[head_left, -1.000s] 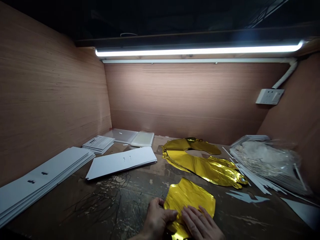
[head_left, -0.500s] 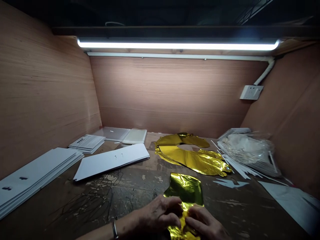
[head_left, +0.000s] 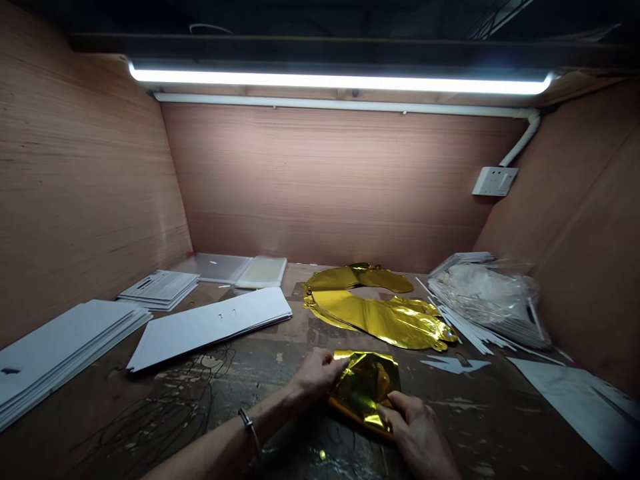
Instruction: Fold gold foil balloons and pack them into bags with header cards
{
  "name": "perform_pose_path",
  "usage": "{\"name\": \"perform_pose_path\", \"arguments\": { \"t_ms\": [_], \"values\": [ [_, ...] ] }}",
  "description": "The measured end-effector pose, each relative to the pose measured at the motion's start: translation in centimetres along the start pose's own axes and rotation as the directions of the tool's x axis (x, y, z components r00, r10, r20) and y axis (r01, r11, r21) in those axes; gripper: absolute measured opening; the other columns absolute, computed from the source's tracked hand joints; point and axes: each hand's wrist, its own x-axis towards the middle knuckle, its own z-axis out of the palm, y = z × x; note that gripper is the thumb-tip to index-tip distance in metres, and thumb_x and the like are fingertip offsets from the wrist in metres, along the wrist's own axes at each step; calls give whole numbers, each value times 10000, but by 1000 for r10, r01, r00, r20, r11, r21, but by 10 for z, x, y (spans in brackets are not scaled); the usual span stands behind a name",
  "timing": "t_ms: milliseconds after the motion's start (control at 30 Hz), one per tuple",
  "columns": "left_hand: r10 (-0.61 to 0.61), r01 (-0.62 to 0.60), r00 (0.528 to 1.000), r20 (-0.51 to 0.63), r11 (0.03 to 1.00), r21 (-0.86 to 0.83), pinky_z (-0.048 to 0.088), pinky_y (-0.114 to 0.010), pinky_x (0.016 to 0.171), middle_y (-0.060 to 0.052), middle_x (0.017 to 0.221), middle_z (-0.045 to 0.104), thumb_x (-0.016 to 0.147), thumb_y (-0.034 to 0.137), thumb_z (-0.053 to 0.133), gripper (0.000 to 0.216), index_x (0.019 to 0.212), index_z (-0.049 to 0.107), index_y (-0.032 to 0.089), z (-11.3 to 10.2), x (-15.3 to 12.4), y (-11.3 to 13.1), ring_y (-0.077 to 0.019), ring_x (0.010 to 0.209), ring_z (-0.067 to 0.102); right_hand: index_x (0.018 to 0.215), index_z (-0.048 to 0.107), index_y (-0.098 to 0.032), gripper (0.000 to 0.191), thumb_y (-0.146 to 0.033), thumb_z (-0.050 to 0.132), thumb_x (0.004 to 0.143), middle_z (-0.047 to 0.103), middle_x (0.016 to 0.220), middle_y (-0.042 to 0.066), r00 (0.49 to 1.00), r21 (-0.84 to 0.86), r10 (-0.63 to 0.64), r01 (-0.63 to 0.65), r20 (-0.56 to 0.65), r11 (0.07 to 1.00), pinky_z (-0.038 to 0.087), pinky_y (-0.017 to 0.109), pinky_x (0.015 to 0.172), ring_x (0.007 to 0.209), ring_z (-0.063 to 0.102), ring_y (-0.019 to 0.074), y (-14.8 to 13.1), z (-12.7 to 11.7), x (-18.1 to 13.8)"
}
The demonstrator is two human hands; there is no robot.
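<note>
A folded gold foil balloon [head_left: 367, 383] lies low in the middle of the head view, between my two hands. My left hand [head_left: 320, 373] pinches its upper left corner, thumb and fingers closed on the foil. At its lower right edge, my right hand [head_left: 413, 420] grips the foil between thumb and fingers. Beyond them a stack of flat, curved gold foil balloons [head_left: 380, 313] rests on the worn table [head_left: 280, 413]. A tiny gold scrap [head_left: 323, 455] sits near the front, between my forearms.
Stacked white cards [head_left: 210, 327] and a larger white stack [head_left: 65, 353] lie at left, with clear plastic sleeves [head_left: 263, 272] behind. Dark thin threads [head_left: 165, 413] spread at front left. To the right are a plastic bag [head_left: 490, 293], white strips [head_left: 463, 327] and a white sheet [head_left: 570, 400].
The foil balloon has been folded over into a shorter bundle. My left hand has moved up to its top corner, and my right hand has shifted slightly to its lower right edge.
</note>
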Motion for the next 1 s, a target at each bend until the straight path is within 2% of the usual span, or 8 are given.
{"name": "perform_pose_path", "arguments": {
  "t_ms": [267, 400, 500, 667, 767, 833, 900, 1000],
  "values": [
    [-99, 146, 974, -203, 962, 230, 234, -186, 395, 41, 484, 403, 392, 55, 601, 202, 504, 452, 133, 11, 7, -4, -98, 490, 395, 878, 564, -188, 251, -197, 434, 664, 634, 785, 90, 981, -282, -119, 72, -155, 957, 413, 342, 591, 723, 570, 253, 1, 2, 5],
    [-107, 170, 961, -255, 956, 238, 222, -188, 395, 37, 494, 400, 392, 34, 571, 207, 499, 430, 141, 16, 9, -8, -105, 510, 401, 1028, 517, -164, 320, -157, 442, 718, 577, 1007, 119, 644, -580, -719, 490, -262, 651, 423, 378, 730, 904, 525, 254, 18, 21, -3],
    [-112, 182, 956, -271, 951, 250, 225, -192, 398, 31, 498, 408, 399, 47, 580, 204, 513, 439, 140, 15, 9, -11, -115, 524, 415, 1065, 495, -146, 330, -174, 457, 738, 588, 1025, 88, 506, -614, -856, 643, -107, 457, 438, 348, 784, 937, 524, 227, 20, 29, -8],
    [-67, 155, 956, -287, 942, 297, 289, -204, 450, 3, 554, 461, 499, 108, 566, 130, 609, 499, 126, 12, -2, -5, -146, 591, 463, 1068, 499, -125, 355, -132, 461, 715, 587, 1041, 76, 555, -552, -829, 711, 60, 436, 473, 310, 778, 926, 545, 204, 7, 21, -7],
    [212, -102, 959, -190, 879, 466, 361, -230, 584, -33, 723, 533, 633, 122, 463, 168, 783, 539, 136, 4, -14, 9, -158, 700, 499, 1051, 518, -118, 367, -88, 440, 694, 582, 1046, 94, 590, -512, -803, 717, 87, 472, 467, 336, 792, 939, 540, 217, 1, 17, -6],
    [457, -459, 875, 159, 679, 574, 369, -245, 700, -44, 872, 544, 640, 88, 438, 270, 881, 530, 169, -6, -19, 16, -164, 814, 503, 1057, 519, -110, 397, -70, 429, 672, 570, 1062, 107, 606, -479, -789, 726, 106, 493, 454, 355, 807, 960, 527, 229, 0, 15, -7],
    [518, -749, 662, 542, 426, 508, 333, -271, 817, -51, 970, 533, 614, 89, 471, 337, 936, 507, 184, -18, -20, 18, -187, 947, 466, 1072, 511, -108, 434, -55, 411, 652, 555, 1082, 112, 624, -445, -771, 730, 126, 519, 442, 360, 821, 982, 512, 232, 0, 15, -7],
    [457, -872, 490, 743, 234, 431, 188, -374, 946, -80, 1112, 478, 610, 135, 492, 473, 1076, 419, 174, -36, -16, 10, -238, 1124, 325, 1091, 499, -125, 456, -46, 374, 660, 540, 1106, 98, 669, -390, -727, 717, 154, 578, 418, 344, 849, 1010, 493, 212, 2, 15, -5]
  ]
}}
